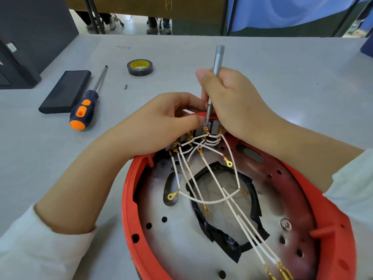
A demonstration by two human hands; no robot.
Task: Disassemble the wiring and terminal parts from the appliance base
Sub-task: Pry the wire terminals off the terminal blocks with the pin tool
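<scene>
The red round appliance base point(129, 199) lies open side up at the near edge of the table. Several white wires point(214, 178) with gold ring terminals point(172, 196) fan out from a grey terminal block point(201, 131) at its far rim. My right hand point(232, 102) grips a slim silver screwdriver point(218, 59), held nearly upright with its tip down at the gold terminals on the block. My left hand point(161, 122) pinches the base's far rim beside the block, thumb tip right next to the screwdriver's tip.
An orange and navy screwdriver point(86, 106) lies to the left on the grey table point(282, 67), next to a flat black box point(66, 90). A roll of black tape point(139, 67) and a small loose screw point(125, 86) lie farther back.
</scene>
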